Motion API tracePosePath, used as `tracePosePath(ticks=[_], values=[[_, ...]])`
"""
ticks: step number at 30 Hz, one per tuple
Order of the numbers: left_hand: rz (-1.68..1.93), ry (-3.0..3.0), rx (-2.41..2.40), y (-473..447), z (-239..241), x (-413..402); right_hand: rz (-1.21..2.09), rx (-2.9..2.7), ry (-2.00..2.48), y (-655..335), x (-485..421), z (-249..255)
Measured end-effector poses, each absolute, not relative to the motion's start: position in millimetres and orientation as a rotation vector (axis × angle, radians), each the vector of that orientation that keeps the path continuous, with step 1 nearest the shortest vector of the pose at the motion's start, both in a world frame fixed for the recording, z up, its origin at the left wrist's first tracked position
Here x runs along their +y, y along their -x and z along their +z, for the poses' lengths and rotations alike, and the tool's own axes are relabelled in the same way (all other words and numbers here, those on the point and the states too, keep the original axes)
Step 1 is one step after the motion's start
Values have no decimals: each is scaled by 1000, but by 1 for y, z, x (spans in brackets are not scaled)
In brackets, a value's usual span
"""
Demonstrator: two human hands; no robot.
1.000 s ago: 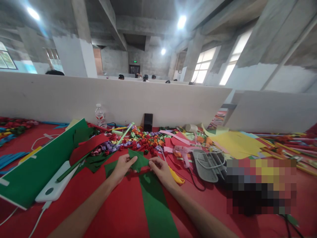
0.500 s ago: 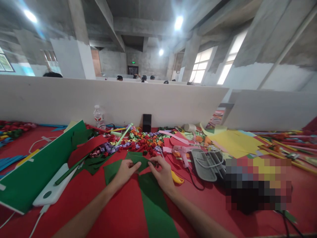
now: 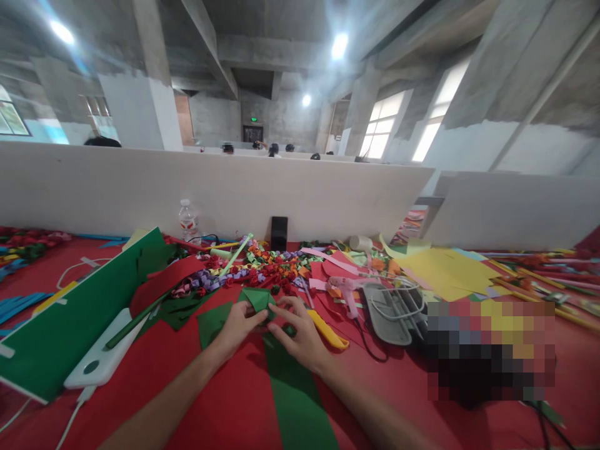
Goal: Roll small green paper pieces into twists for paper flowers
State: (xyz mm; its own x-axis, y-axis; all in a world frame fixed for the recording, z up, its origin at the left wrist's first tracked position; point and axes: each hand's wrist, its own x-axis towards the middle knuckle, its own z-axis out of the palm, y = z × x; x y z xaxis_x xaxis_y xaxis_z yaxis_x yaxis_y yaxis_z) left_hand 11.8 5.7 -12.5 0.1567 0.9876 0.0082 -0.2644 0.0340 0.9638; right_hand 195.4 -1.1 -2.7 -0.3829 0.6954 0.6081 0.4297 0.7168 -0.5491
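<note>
My left hand (image 3: 238, 326) and my right hand (image 3: 299, 329) meet over a small piece of green paper (image 3: 258, 299), both pinching it at its lower edge. The piece is folded into a rough point that sticks up above my fingers. A long green paper strip (image 3: 293, 397) runs from under my hands toward me across the red tabletop (image 3: 220, 406). Just beyond my fingers lies a heap of small rolled paper flowers (image 3: 262, 265) in red, purple and orange.
A yellow-handled tool (image 3: 328, 330) lies right of my right hand, with a grey wire rack (image 3: 391, 306) beyond it. At the left sit a green board (image 3: 70, 315) and a white charger (image 3: 100, 357). A water bottle (image 3: 188, 220), a black phone (image 3: 279, 233) and yellow sheets (image 3: 445, 269) stand before the white partition (image 3: 140, 187).
My hands have drawn closer together and folded the green piece smaller, so it now stands as a tight point between my fingers instead of a wider flat shape.
</note>
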Motion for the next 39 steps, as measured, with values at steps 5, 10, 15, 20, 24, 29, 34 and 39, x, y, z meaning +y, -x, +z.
tracePosePath(ticks=[5, 10, 15, 20, 24, 29, 34, 39], values=[[1088, -1245, 902, -13, -16, 6, 774, -1766, 964, -193, 5, 3], [1040, -1346, 913, -13, -16, 3, 1147, -1640, 920, -192, 14, -2], [1013, -1269, 958, -12, -11, 1, 1044, -1549, 1051, -195, 20, -11], [1059, -1161, 994, -14, -11, 0, 994, -1538, 1088, -197, 23, -16], [1112, -1096, 1009, -15, -15, 4, 1000, -1536, 1068, -197, 23, -15], [1130, -1037, 1014, -18, -17, 5, 781, -1579, 1122, -192, 16, -9], [1115, -938, 985, -23, -14, -1, 386, -1768, 1009, -192, 13, -10], [1165, -885, 930, -22, -10, -3, 178, -2039, 936, -197, 12, -13]])
